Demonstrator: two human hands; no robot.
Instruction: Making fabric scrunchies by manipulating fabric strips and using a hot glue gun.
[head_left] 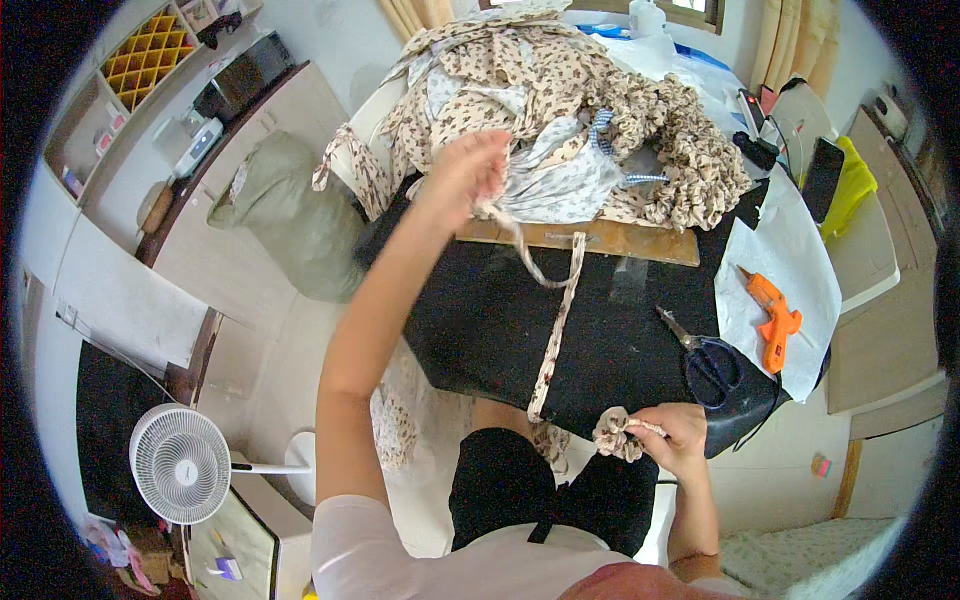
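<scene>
My left hand is raised at the front of a big cloth pile, its fingers closed on a narrow cream strip of printed fabric. From there the strip loops down and runs across the black tabletop past its near edge. Low on the right, close to my lap, my right hand pinches a ruffled fabric rosette by its rolled tail. Dark-handled scissors lie on the tabletop beyond that hand. An orange glue gun rests on white paper to their right.
Printed cloth is heaped at the back, beside many gathered rosettes. A wooden board lies before the pile. On the left stand a green-grey sack and a white fan. A black phone is propped at right.
</scene>
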